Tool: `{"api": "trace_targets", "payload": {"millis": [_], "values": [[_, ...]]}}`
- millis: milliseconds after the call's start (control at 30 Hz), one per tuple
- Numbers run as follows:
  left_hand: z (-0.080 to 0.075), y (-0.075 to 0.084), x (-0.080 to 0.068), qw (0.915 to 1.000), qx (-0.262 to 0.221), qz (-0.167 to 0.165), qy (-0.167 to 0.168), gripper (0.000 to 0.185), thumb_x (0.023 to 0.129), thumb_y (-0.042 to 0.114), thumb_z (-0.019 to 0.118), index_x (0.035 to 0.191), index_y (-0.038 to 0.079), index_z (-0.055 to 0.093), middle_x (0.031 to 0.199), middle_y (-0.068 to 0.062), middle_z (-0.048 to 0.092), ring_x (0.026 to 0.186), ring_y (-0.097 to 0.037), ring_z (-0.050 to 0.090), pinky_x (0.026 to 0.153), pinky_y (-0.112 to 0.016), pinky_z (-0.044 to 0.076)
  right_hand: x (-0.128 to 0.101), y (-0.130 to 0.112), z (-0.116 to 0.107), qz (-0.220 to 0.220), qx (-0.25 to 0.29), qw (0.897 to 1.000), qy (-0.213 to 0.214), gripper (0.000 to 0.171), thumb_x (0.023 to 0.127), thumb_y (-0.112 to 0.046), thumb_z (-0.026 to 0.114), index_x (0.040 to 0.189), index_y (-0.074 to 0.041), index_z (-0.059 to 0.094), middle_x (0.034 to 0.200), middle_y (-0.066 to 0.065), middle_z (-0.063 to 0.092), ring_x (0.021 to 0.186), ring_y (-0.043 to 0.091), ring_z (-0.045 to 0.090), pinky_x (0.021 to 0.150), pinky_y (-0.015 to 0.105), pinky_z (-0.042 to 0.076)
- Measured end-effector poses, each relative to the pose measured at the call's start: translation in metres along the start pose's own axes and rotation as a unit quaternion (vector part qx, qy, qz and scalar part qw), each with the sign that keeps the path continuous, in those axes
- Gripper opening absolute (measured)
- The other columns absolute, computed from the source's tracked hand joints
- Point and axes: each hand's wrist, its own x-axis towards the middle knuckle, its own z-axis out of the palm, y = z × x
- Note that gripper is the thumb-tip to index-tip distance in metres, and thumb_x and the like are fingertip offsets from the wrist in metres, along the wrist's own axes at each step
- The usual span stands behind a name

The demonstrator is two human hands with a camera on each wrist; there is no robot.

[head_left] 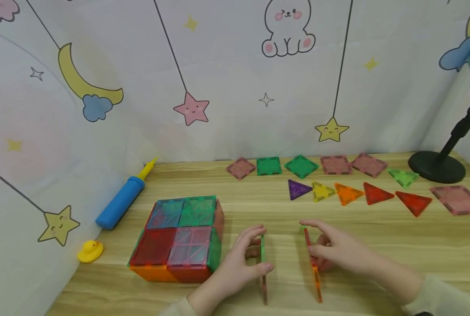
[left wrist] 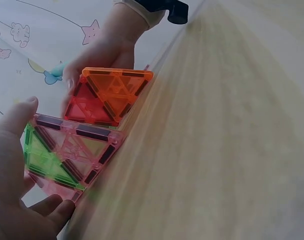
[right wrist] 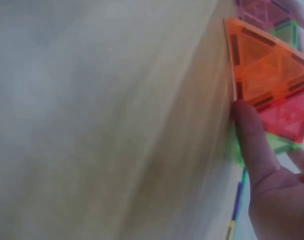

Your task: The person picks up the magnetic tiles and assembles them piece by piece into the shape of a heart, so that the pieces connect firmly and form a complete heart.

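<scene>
My left hand [head_left: 239, 263] holds an upright panel of pink and green triangular magnetic tiles [left wrist: 74, 150], thumb and fingers at its edges. Across a gap, my right hand [head_left: 343, 250] grips a second standing panel of orange, red and green triangular magnetic tiles [right wrist: 264, 65], its thumb lying against the face. In the head view both panels are seen almost edge-on, roughly parallel and leaning slightly. Left of my left hand sits a low block built of magnetic tiles [head_left: 152, 245], with red, pink, green and blue squares on top and orange and red along the front.
Pink and green square tiles [head_left: 269, 166] lie in a row at the back, with several triangular tiles [head_left: 348, 193] before them. A blue pump [head_left: 120, 204] and a yellow rubber duck [head_left: 90, 251] are at left. A black round stand [head_left: 436, 166] is back right.
</scene>
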Motion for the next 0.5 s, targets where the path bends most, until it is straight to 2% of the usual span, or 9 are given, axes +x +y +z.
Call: {"api": "trace_targets", "payload": {"millis": [233, 500], "values": [[-0.001, 0.001, 0.001, 0.9998, -0.010, -0.016, -0.009, 0.064, 0.086, 0.015, 0.069, 0.142, 0.011, 0.036, 0.148, -0.005, 0.026, 0.121, -0.030, 0.041, 0.093, -0.038, 0.042, -0.002, 0.004, 0.010, -0.007, 0.079, 0.997, -0.020, 0.068, 0.094, -0.023, 0.059, 0.147, -0.008, 0.020, 0.085, 0.016, 0.062, 0.080, 0.029, 0.062, 0.066, 0.040, 0.055], [0.000, -0.002, 0.003, 0.9997, -0.019, -0.010, -0.007, 0.064, 0.085, 0.013, 0.069, 0.140, 0.010, 0.037, 0.147, -0.008, 0.027, 0.120, -0.029, 0.040, 0.091, -0.034, 0.043, -0.001, 0.005, 0.018, -0.020, 0.108, 0.993, -0.034, 0.067, 0.094, -0.020, 0.058, 0.146, -0.006, 0.017, 0.084, 0.017, 0.061, 0.080, 0.032, 0.063, 0.067, 0.040, 0.055]]}}
